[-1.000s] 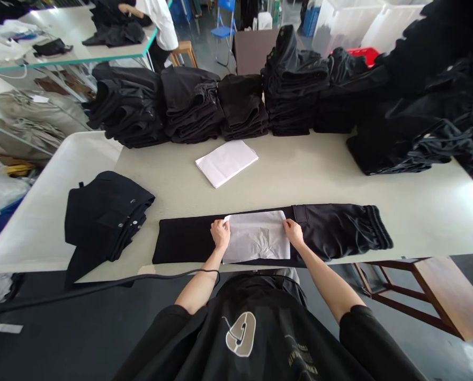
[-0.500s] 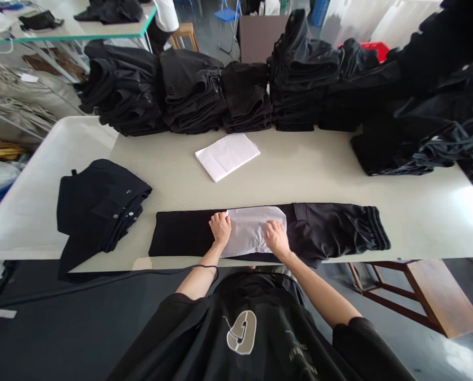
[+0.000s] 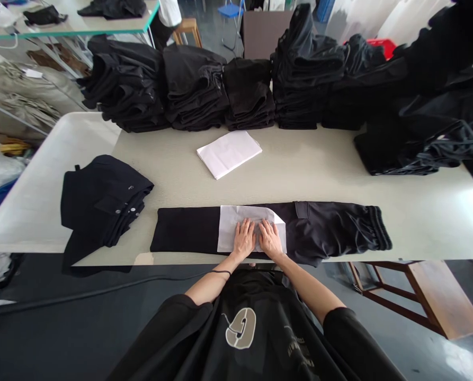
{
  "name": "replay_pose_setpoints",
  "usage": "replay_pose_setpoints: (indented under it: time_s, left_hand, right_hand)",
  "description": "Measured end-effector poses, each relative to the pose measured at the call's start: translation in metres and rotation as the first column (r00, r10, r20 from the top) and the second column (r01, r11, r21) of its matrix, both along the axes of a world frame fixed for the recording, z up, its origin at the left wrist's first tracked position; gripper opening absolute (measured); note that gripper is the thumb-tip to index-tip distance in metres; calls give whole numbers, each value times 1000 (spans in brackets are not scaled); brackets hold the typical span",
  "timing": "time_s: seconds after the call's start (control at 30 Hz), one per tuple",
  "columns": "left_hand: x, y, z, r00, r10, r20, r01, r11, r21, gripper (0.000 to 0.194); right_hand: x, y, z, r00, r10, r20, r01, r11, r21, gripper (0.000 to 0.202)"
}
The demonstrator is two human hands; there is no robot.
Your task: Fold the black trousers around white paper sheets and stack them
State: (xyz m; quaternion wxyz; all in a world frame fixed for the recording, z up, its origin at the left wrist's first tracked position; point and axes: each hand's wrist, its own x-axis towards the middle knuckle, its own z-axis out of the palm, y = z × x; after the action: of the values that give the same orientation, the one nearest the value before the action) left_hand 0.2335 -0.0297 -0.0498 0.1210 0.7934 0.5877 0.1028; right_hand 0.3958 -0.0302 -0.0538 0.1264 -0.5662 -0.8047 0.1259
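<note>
A pair of black trousers (image 3: 331, 227), folded lengthwise, lies along the table's front edge with its elastic waistband at the right. Across its middle rests a sheet of thin white paper (image 3: 226, 228), its upper right corner turned over. My left hand (image 3: 244, 239) lies flat on the paper, fingers stretched out. Close beside it, my right hand (image 3: 270, 238) also presses flat on the sheet with its fingers extended. Neither hand grips anything. Beyond them a stack of white paper (image 3: 229, 153) sits on the table.
Dark folded garments (image 3: 105, 201) lie at the left, partly hanging over the edge of the table (image 3: 300, 164). Several stacks of black trousers (image 3: 196, 87) line the back. More black garments (image 3: 415, 137) are heaped at the right. A wooden stool (image 3: 445, 299) stands below right.
Both hands have moved toward each other over the paper and now lie flat. The sheet, wrinkled before, is smoother and spreads farther left. Its upper right corner is now folded over.
</note>
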Motion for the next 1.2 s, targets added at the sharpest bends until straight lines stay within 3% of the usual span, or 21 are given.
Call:
replay_pose_setpoints:
  time_s: [0.13,0.23,0.33,0.47,0.6,0.67,0.73,0.8,0.83,0.87,0.97,1.03,1.1,1.2]
  left_hand:
    - [-12,-3,3,996,-85,-20,85,996,-8,62]
    - [-33,-1,5,998,-56,-24,55,998,-15,64]
    - [-64,3,6,995,91,-36,-92,996,-20,63]
    - [-106,7,7,943,321,-87,-322,947,-1,60]
    - [-120,4,15,881,467,-75,-466,884,27,58]
    - [-120,3,21,842,538,-44,-538,843,6,56]
    - [-120,2,28,798,603,-18,-602,796,-65,50]
    - [-122,3,35,756,655,-10,-647,743,-173,43]
    - [-124,4,38,737,676,-12,-659,714,-237,39]
    - [-125,5,41,724,689,-17,-661,687,-304,37]
    - [-125,10,47,721,691,-38,-619,619,-483,33]
    - [-122,12,49,748,663,-42,-570,608,-553,23]
    - [-117,13,50,785,619,-35,-514,618,-595,11]
    - [-112,13,51,829,559,-25,-451,641,-621,8]
  right_hand:
    - [15,-1,2,999,26,43,-26,1000,12,55]
    - [33,1,3,997,-32,70,31,999,17,57]
    - [56,5,2,991,-105,88,104,994,15,58]
    - [74,10,2,983,-174,58,173,985,21,58]
    - [67,13,10,940,-336,-61,338,941,30,56]
    - [61,13,16,836,-530,-143,532,846,-24,57]
    - [58,11,21,640,-748,-174,725,663,-186,56]
    - [59,5,23,454,-883,-120,795,462,-394,54]
    - [61,2,23,415,-906,-80,787,401,-468,53]
    - [62,-2,23,418,-907,-45,771,380,-511,52]
    - [64,-11,22,554,-832,36,727,463,-507,43]
    - [65,-12,20,626,-776,83,706,517,-484,36]
    - [68,-11,16,658,-747,91,688,548,-477,36]
    - [75,-8,9,665,-747,0,666,594,-451,41]
